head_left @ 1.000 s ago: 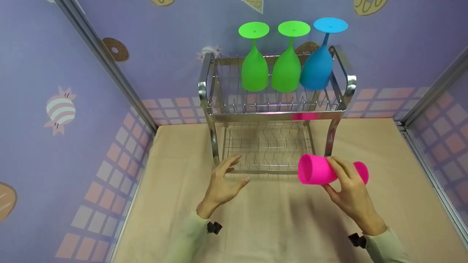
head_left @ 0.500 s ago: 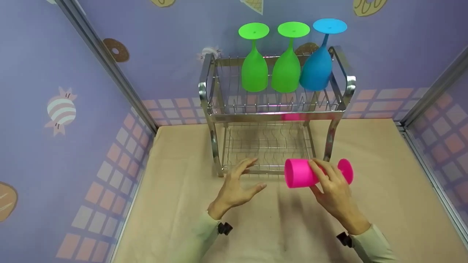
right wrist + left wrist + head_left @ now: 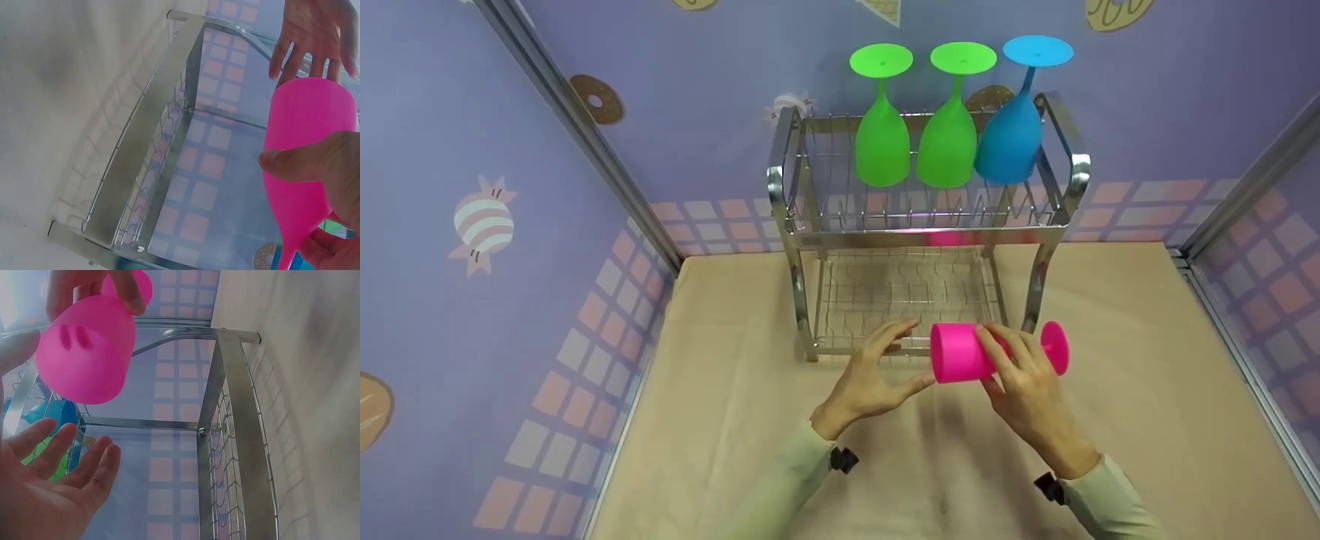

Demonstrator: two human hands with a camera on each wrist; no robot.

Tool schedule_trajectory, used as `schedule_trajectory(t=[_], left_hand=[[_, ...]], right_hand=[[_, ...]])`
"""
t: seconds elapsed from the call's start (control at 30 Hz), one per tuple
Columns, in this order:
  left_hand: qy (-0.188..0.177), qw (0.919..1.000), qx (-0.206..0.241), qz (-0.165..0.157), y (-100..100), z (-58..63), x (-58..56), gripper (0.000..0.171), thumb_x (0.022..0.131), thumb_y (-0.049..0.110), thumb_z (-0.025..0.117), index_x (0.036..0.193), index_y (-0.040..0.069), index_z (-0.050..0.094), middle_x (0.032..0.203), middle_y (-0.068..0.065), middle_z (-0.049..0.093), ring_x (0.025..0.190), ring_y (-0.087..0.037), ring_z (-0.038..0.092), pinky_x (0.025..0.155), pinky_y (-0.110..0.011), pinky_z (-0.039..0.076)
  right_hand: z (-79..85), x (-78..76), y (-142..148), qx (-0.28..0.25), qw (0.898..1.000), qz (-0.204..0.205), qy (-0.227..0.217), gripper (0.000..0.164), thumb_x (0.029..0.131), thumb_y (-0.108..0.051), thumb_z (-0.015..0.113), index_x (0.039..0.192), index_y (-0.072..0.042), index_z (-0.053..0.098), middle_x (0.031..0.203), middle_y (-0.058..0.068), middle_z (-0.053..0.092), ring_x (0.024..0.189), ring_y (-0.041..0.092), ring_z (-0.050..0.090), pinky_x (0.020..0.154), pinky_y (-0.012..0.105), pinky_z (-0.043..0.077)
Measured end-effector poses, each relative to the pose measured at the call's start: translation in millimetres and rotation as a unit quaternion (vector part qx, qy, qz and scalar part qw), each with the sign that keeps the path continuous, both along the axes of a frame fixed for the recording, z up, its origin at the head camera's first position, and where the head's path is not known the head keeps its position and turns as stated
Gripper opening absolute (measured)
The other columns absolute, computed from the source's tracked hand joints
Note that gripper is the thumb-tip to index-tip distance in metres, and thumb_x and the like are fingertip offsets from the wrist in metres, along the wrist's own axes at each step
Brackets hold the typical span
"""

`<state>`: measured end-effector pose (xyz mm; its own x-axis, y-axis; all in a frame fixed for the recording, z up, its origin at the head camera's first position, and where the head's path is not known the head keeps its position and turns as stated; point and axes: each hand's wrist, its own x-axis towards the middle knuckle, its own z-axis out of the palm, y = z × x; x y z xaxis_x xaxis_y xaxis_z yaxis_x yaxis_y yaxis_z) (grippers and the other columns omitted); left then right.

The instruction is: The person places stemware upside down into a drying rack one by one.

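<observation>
A pink goblet (image 3: 962,352) lies sideways in the air before the dish rack, its mouth to the left and its round foot to the right. My right hand (image 3: 1024,382) grips its bowl, thumb on the near side in the right wrist view (image 3: 309,163). My left hand (image 3: 870,379) stands with fingers spread and thumb apart, its tips close to the goblet's mouth. In the left wrist view the left palm (image 3: 53,495) faces the goblet (image 3: 90,349) and holds nothing.
A two-tier metal dish rack (image 3: 930,240) stands against the back wall. On its upper tier, two green goblets (image 3: 883,146) and a blue goblet (image 3: 1009,142) stand upside down; the blue one leans. The lower tier (image 3: 915,300) is wire. Beige cloth (image 3: 720,420) covers the table.
My right hand has carried the pink goblet leftward. The left hand has moved right, so its fingertips are now near the goblet's mouth. The rack and its goblets stay put.
</observation>
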<state>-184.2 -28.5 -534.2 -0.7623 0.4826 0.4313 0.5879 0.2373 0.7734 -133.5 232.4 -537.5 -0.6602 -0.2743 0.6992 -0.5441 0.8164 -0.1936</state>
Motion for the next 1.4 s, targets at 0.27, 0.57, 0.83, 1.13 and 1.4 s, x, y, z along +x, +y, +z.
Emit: schedule_trajectory(t=[0.27, 0.57, 0.83, 1.13, 1.4], left_hand=[[-0.008, 0.9993, 0.011, -0.034, 7.5, -3.3, -1.1, 0.078, 0.091, 0.031, 0.087, 0.156, 0.009, 0.050, 0.150, -0.008, 0.058, 0.135, -0.023, 0.062, 0.107, -0.036, 0.060], [-0.032, 0.9968, 0.043, -0.060, 10.5, -2.8, -1.4, 0.081, 0.091, 0.026, 0.088, 0.159, 0.013, 0.046, 0.152, -0.010, 0.056, 0.135, -0.026, 0.063, 0.106, -0.040, 0.061], [-0.032, 0.9945, 0.071, -0.069, 12.8, -4.3, -1.0, 0.078, 0.091, 0.022, 0.088, 0.157, 0.012, 0.048, 0.150, -0.011, 0.057, 0.133, -0.033, 0.064, 0.104, -0.032, 0.061], [-0.028, 0.9942, 0.095, -0.041, 4.0, -6.8, -3.9, 0.074, 0.089, 0.020, 0.089, 0.153, 0.008, 0.052, 0.145, -0.011, 0.062, 0.129, -0.029, 0.068, 0.100, -0.035, 0.063], [-0.029, 0.9927, 0.115, -0.023, -5.5, -4.9, -5.3, 0.074, 0.088, 0.017, 0.089, 0.152, 0.007, 0.054, 0.144, -0.015, 0.062, 0.126, -0.036, 0.068, 0.099, -0.041, 0.064]], right_hand=[[-0.5, -1.9, -6.3, -0.008, 1.000, 0.011, 0.010, 0.092, 0.057, 0.016, 0.097, 0.142, -0.001, 0.065, 0.134, 0.022, 0.066, 0.117, 0.042, 0.063, 0.098, 0.055, 0.059], [3.8, 0.9, -8.3, -0.008, 1.000, 0.022, -0.012, 0.090, 0.061, 0.014, 0.097, 0.143, -0.003, 0.064, 0.138, 0.020, 0.065, 0.121, 0.040, 0.062, 0.103, 0.055, 0.057], [4.1, 3.3, -8.1, -0.019, 1.000, 0.023, -0.011, 0.091, 0.060, 0.014, 0.097, 0.144, -0.003, 0.064, 0.139, 0.021, 0.065, 0.123, 0.040, 0.062, 0.103, 0.057, 0.057], [13.1, 10.1, -7.6, -0.045, 0.998, 0.047, 0.024, 0.084, 0.066, 0.013, 0.096, 0.143, 0.000, 0.064, 0.138, 0.021, 0.065, 0.122, 0.037, 0.064, 0.115, 0.034, 0.049], [0.4, 20.6, -9.2, -0.233, 0.965, 0.124, 0.005, 0.056, 0.072, 0.015, 0.086, 0.126, 0.006, 0.072, 0.121, 0.022, 0.072, 0.110, 0.031, 0.072, 0.107, 0.018, 0.054]])
